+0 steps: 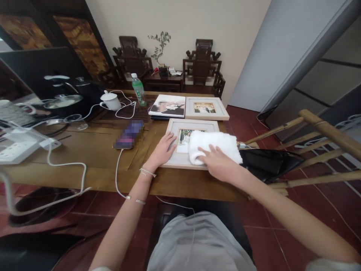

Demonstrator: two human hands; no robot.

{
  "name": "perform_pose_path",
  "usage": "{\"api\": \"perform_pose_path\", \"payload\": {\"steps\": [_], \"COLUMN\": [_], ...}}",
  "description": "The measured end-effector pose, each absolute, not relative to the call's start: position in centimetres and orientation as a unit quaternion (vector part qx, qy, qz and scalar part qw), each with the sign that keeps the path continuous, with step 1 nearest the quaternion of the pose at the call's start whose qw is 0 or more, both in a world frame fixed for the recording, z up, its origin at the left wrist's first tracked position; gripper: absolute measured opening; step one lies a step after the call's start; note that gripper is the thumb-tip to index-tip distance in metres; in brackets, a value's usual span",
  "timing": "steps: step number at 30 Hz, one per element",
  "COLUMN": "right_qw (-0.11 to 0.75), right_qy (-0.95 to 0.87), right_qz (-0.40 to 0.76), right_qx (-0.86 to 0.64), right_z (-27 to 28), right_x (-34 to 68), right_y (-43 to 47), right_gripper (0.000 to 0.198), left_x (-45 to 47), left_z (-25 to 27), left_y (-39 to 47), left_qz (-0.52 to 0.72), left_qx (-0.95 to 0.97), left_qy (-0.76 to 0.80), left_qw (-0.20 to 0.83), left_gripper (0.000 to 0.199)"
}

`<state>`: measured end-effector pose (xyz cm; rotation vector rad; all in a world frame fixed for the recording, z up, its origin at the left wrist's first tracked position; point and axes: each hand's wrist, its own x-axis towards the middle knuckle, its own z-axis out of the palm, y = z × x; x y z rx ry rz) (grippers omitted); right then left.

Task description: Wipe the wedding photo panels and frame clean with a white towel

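Observation:
A light wooden picture frame point(193, 122) lies flat at the table's front edge, a photo point(183, 141) partly showing inside it. On its right half rests a folded white towel point(218, 141), which covers the rest of the photo. My right hand point(220, 162) grips the towel from above, its fingers across the cloth and pressing it against the frame. With fingers laid flat, my left hand point(163, 149) rests on the frame's left side and holds nothing.
Behind are a second framed photo point(207, 108) and a photo-covered album or panel point(167, 106). To the left lie a phone point(128, 134) on a white cable, a lidded cup point(110, 101), a green bottle point(138, 90) and a power strip point(21, 146). A bamboo chair point(332, 131) stands right.

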<state>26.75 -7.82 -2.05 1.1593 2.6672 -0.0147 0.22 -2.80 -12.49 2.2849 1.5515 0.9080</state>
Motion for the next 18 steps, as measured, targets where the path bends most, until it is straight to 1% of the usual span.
{"api": "perform_pose_path", "payload": {"steps": [3, 6, 10, 15, 18], "right_qw": [0.120, 0.095, 0.042, -0.041, -0.052], "right_qy": [0.925, 0.930, 0.913, 0.878, 0.865], "right_qz": [-0.040, -0.057, -0.051, 0.024, 0.044], "right_qx": [0.357, 0.350, 0.403, 0.476, 0.496], "right_z": [-0.9, -1.5, -3.6, -5.1, -5.3], "right_x": [26.8, 26.7, 26.9, 27.1, 26.7], "right_y": [-10.7, -10.6, -6.0, 1.9, 4.7], "right_gripper": [0.066, 0.069, 0.073, 0.073, 0.072], "left_x": [0.2, 0.2, 0.1, -0.1, -0.1], "left_z": [-12.5, -12.4, -12.4, -12.5, -12.5], "left_y": [-2.8, -2.8, -2.8, -2.8, -2.8], "left_qz": [0.307, 0.309, 0.313, 0.311, 0.306], "left_qx": [0.781, 0.780, 0.782, 0.783, 0.783], "left_qy": [0.532, 0.532, 0.524, 0.525, 0.529], "left_qw": [0.112, 0.114, 0.122, 0.121, 0.119], "left_gripper": [0.051, 0.050, 0.051, 0.052, 0.051]}}
